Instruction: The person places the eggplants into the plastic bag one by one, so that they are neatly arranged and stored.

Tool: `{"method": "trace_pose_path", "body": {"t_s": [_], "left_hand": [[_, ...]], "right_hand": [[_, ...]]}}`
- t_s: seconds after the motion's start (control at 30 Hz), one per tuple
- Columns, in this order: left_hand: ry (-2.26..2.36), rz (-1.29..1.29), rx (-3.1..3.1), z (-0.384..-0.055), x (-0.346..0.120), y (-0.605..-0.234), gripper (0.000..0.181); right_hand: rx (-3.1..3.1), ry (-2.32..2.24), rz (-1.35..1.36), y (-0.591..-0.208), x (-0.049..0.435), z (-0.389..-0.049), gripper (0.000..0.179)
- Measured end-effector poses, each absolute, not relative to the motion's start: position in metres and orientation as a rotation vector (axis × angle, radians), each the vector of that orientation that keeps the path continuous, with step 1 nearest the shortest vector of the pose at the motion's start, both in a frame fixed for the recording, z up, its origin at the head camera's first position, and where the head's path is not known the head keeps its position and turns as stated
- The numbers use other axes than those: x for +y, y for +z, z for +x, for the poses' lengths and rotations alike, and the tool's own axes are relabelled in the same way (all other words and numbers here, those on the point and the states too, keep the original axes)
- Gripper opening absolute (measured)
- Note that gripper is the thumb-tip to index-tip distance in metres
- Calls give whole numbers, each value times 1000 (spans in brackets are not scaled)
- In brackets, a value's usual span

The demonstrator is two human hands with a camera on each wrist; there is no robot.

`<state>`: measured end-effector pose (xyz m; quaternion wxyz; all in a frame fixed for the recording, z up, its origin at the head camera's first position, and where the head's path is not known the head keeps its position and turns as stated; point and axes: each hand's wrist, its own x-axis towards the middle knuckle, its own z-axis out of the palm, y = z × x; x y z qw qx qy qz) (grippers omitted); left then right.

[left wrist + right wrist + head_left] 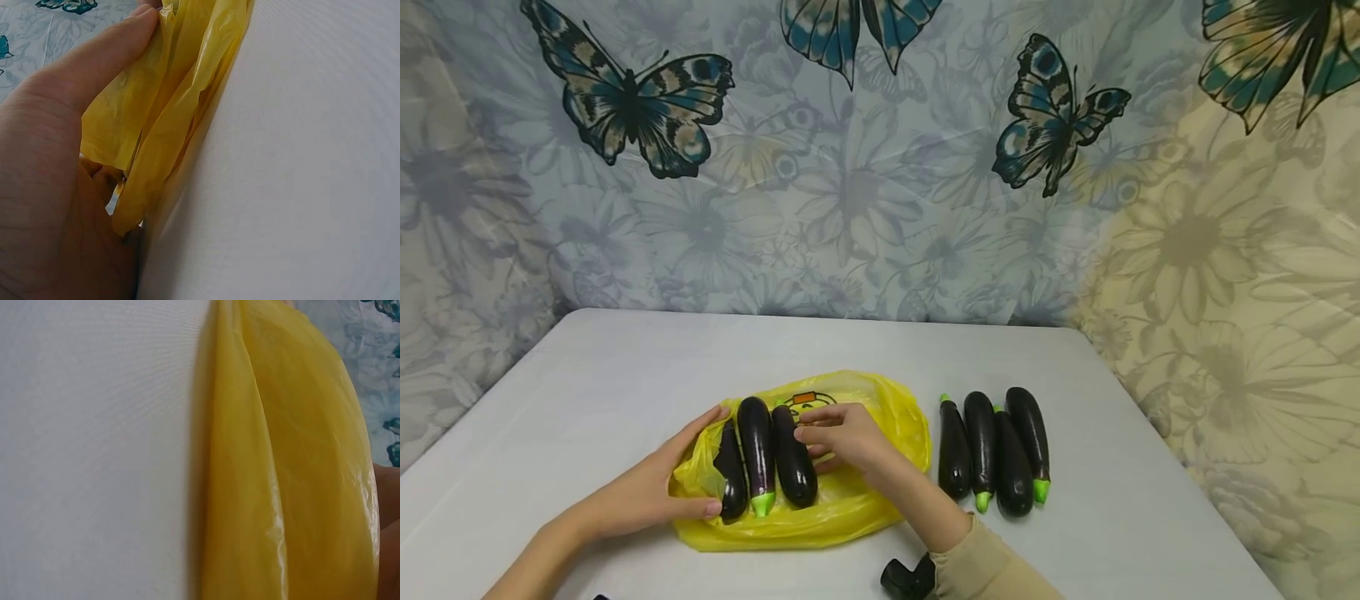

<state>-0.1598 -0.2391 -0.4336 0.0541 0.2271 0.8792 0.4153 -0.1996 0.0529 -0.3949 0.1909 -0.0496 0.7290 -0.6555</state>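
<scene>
A yellow plastic bag (865,517) lies on the table, with three dark purple eggplants side by side on it. Bag film partly covers the leftmost eggplant (733,479); the middle eggplant (756,442) has its green stem end toward me. My left hand (655,483) grips the bag's left end, thumb at the near side and fingers at the far side. In the left wrist view, the thumb (119,50) lies against gathered yellow film. My right hand (850,437) touches the right side of the third eggplant (796,467) with its fingertips; some fingers are hidden.
Several more eggplants (955,454) lie in a row on the white table (1120,500), right of the bag. A black object (906,579) sits at the near edge, partly behind my right sleeve (985,562). A butterfly-patterned cloth (865,208) hangs behind the table.
</scene>
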Motion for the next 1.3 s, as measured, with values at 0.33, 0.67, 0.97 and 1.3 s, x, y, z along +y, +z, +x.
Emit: {"method": "trace_pose_path", "body": {"t_s": [0.33,0.67,0.97,1.3], "left_hand": [[1271,694,2666,-159,-240,-435,106],[1267,683,2661,-158,-239,-432,105],[1271,689,2668,-157,-239,-432,105],[1273,713,2667,-157,-239,-431,105]], "right_hand": [[1997,-1869,-129,-396,63,-201,32],[1959,-1931,-137,-387,83,-200,38],[2015,-1954,-116,-375,103,-199,41],[2011,-1987,-90,-371,121,-196,41]]}}
